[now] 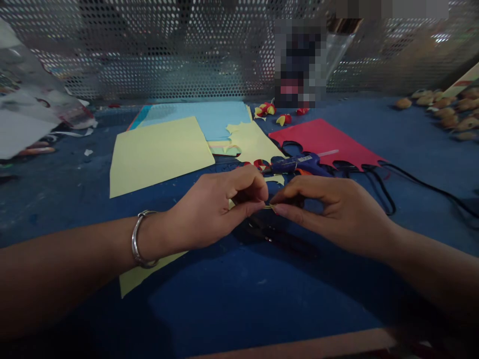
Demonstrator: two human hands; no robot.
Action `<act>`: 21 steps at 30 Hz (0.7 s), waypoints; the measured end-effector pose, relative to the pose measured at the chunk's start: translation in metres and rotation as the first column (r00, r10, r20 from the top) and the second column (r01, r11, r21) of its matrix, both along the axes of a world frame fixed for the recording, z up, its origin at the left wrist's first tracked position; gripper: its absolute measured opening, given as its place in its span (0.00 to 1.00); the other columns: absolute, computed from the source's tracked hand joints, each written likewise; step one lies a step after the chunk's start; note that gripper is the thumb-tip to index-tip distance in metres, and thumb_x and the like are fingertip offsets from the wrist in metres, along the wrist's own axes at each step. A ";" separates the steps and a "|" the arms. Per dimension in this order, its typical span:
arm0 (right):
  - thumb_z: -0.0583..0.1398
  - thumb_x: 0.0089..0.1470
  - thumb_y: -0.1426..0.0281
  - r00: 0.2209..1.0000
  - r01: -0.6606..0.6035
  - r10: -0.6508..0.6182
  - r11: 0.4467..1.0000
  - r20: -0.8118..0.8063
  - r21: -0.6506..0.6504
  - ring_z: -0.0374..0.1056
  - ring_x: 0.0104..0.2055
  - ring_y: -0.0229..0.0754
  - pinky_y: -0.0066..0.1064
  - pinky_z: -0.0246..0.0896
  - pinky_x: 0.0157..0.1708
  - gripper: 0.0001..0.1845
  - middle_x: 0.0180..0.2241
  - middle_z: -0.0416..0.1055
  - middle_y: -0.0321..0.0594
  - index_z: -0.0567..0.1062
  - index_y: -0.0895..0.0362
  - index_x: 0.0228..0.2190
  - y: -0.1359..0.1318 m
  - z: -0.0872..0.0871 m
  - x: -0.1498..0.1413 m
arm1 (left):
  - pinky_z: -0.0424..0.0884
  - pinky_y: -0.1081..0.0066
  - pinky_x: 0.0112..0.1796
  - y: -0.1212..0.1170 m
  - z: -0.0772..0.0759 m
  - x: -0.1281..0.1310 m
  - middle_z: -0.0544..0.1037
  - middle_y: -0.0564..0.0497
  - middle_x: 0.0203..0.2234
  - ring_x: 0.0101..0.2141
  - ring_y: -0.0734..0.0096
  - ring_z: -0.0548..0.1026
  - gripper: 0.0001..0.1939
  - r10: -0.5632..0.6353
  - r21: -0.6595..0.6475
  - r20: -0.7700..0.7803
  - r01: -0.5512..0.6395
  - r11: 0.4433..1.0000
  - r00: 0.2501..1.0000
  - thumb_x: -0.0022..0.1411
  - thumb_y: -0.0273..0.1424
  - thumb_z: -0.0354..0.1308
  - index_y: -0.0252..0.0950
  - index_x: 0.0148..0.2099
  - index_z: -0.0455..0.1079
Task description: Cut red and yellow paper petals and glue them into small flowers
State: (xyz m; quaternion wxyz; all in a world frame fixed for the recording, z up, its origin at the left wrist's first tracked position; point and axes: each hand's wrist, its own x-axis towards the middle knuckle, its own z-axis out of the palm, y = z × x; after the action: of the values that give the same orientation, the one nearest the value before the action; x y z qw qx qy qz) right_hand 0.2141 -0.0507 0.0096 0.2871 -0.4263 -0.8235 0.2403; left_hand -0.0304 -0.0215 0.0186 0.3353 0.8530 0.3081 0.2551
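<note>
My left hand [220, 207] and my right hand [329, 207] meet over the middle of the blue table [239, 299]. Both pinch a small yellow paper piece [268, 205] between thumb and fingertips. A silver bangle [140, 238] is on my left wrist. Dark scissors [277, 237] lie on the table just under my hands. A blue glue gun [299, 163] lies right behind my hands, its black cord [411, 179] running off to the right.
A yellow sheet [157, 152], a light blue sheet [202, 117], a cut yellow sheet [250, 142] and a cut red sheet [325, 142] lie behind. Small red-yellow folded pieces [267, 109] sit near the perforated metal wall [168, 50]. Tan pieces [445, 107] lie far right. Plastic clutter [33, 109] is at left.
</note>
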 end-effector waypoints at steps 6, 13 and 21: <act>0.64 0.65 0.62 1.000 -0.011 0.011 1.000 0.004 -0.013 0.75 0.31 0.40 0.31 0.70 0.32 0.09 0.32 0.82 0.36 0.83 0.52 0.35 0.001 0.001 0.000 | 0.72 0.72 0.34 0.001 -0.003 0.000 0.81 0.53 0.32 0.32 0.73 0.79 0.02 0.058 -0.072 0.019 -0.057 0.996 0.998 0.68 0.30 0.61 0.38 0.41 0.70; 0.65 0.64 0.64 0.999 0.029 -0.029 1.000 -0.017 0.006 0.74 0.30 0.39 0.32 0.71 0.33 0.08 0.30 0.82 0.36 0.83 0.52 0.34 0.001 -0.002 0.002 | 0.79 0.70 0.38 0.007 -0.005 0.001 0.84 0.49 0.36 0.35 0.69 0.83 0.07 0.163 -0.385 0.112 -0.108 0.917 0.980 0.70 0.32 0.60 0.36 0.47 0.73; 0.65 0.64 0.61 0.994 0.067 -0.066 0.998 -0.091 0.002 0.76 0.30 0.40 0.32 0.70 0.32 0.12 0.29 0.82 0.37 0.82 0.53 0.31 0.002 -0.001 0.000 | 0.77 0.72 0.42 0.009 -0.013 0.003 0.83 0.50 0.38 0.41 0.70 0.82 0.11 0.058 -0.560 0.186 0.057 0.826 0.981 0.60 0.26 0.69 0.35 0.45 0.77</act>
State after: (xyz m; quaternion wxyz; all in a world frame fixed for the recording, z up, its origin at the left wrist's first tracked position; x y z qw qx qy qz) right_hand 0.2144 -0.0485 0.0086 0.3334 -0.4412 -0.7955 0.2476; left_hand -0.0277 -0.0124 0.0055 0.6002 0.6870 0.3353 0.2354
